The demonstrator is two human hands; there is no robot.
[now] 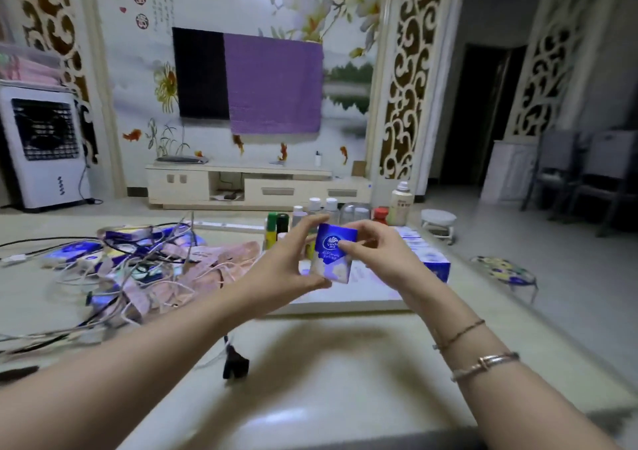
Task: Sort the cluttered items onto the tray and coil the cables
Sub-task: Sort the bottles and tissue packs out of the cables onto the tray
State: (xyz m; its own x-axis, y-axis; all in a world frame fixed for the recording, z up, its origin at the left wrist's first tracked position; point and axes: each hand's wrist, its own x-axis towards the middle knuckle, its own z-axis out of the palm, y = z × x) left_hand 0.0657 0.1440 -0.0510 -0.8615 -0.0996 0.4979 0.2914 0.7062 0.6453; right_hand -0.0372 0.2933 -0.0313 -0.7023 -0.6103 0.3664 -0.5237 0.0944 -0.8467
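A small blue-and-white tissue pack (334, 256) is held upright above the table, between both hands. My left hand (288, 263) grips its left side and bottom. My right hand (374, 251) pinches its upper right edge. Behind and below the pack lies a flat white tray (345, 303), with blue tissue packs (433, 263) stacked on its right side. A tangle of white and black cables (114, 277) lies on the table to the left, mixed with more blue packs and pink strips.
Several bottles (314, 213) and a tall white spray can (400, 204) stand at the table's far edge. A black plug (234, 363) lies on the near table. Two low stools (505, 272) stand on the floor at right.
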